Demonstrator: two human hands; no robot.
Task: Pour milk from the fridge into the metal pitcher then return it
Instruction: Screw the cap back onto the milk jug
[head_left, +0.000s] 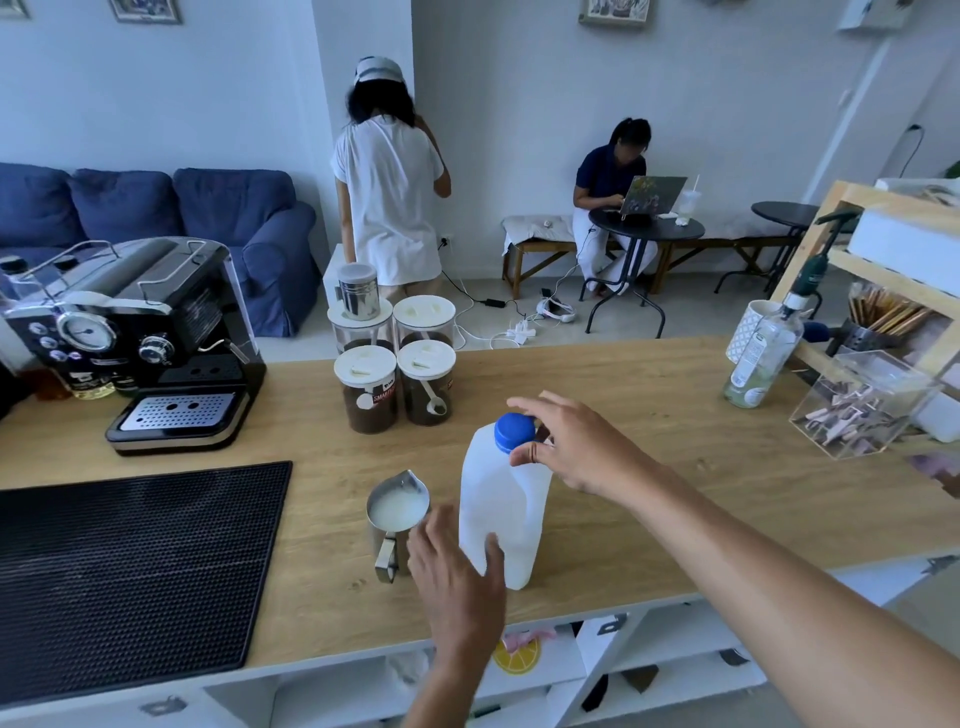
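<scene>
A white plastic milk jug (506, 499) with a blue cap (514, 431) stands upright on the wooden counter (649, 415). My left hand (457, 571) holds the jug's lower body from the left side. My right hand (576, 447) has its fingertips on the blue cap. Just left of the jug stands the metal pitcher (397, 514), with milk inside and its handle turned toward me.
An espresso machine (140, 338) stands at the back left, a black rubber mat (130, 577) in front of it. Several coffee jars (395, 358) stand behind the pitcher. A clear bottle (761, 358), an acrylic box (862, 405) and a wooden shelf are on the right. Two people are beyond the counter.
</scene>
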